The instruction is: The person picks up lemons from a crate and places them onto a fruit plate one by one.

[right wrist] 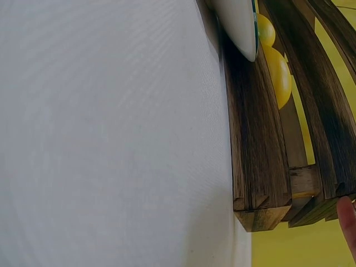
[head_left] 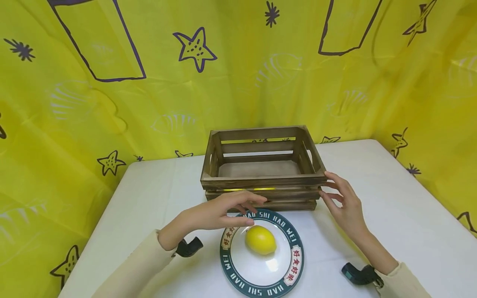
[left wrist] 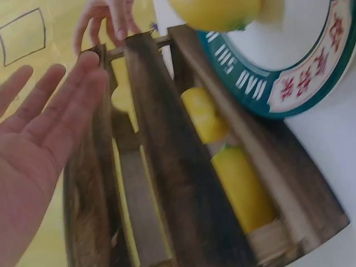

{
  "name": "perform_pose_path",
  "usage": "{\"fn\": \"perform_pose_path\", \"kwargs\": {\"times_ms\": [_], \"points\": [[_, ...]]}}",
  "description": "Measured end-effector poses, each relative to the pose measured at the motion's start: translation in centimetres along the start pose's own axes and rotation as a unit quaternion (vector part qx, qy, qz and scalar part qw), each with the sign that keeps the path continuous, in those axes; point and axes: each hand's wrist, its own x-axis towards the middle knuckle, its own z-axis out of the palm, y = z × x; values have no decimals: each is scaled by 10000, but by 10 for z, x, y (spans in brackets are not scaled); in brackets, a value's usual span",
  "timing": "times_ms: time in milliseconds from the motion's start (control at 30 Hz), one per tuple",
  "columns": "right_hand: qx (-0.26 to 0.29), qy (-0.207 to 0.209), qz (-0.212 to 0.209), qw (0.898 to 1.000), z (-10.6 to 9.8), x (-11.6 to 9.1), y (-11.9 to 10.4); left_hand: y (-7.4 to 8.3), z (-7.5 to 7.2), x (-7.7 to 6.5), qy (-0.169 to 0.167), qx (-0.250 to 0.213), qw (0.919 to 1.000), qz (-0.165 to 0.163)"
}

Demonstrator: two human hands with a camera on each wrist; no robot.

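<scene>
A yellow lemon [head_left: 260, 240] lies on a white plate [head_left: 270, 275] with a dark green lettered rim. My left hand [head_left: 231, 209] hovers above the plate's far left part, fingers extended and nothing in them. Behind the plate stands a brown slatted wooden crate [head_left: 262, 182]. At its front right corner, my right hand [head_left: 344, 203] holds the upper slat between fingers and thumb. Through the front gaps, the left wrist view reveals yellow lemons [left wrist: 242, 189] inside the crate. Only a fingertip [right wrist: 346, 214] of the right hand shows in the right wrist view.
Everything stands on a white tabletop [head_left: 164, 186]. A yellow curtain [head_left: 231, 95] with dark starfish drawings hangs behind and beside it. Black wrist devices [head_left: 359, 274] are strapped to both forearms. The plate's far rim comes close to the crate's base.
</scene>
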Motion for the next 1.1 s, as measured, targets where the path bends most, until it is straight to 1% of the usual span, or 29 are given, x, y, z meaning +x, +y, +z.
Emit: {"fn": "perform_pose_path", "kwargs": {"times_ms": [133,333,367,467,567,667,767,933,1067,1100], "points": [[51,-41,67,10000,0,1,-2,3,-11,-3,147,-147,9995,252],[182,-102,26,9998,-2,0,-4,-1,-27,-6,297,-721,9955,532],[184,-108,0,9998,-2,0,-4,-2,-30,-6,312,-830,9945,557],[207,-142,70,9997,-3,-1,-5,-5,-38,-8,422,-936,9929,606],[223,-146,133,9996,-3,0,-6,-8,-46,-8,648,-997,9917,497],[198,-128,67,9997,-3,1,-6,-13,-53,-6,876,-1073,9899,304],[214,-104,9,9997,-3,1,-5,-19,-59,-3,1015,-1087,9887,160],[250,23,-187,9995,-3,1,0,-30,-71,5,1104,-963,9891,-133],[328,82,-281,9990,-1,0,2,-40,-82,11,1112,-1065,9873,-381],[336,93,-297,9990,0,0,2,-43,-84,12,1112,-1104,9869,-393]]}}
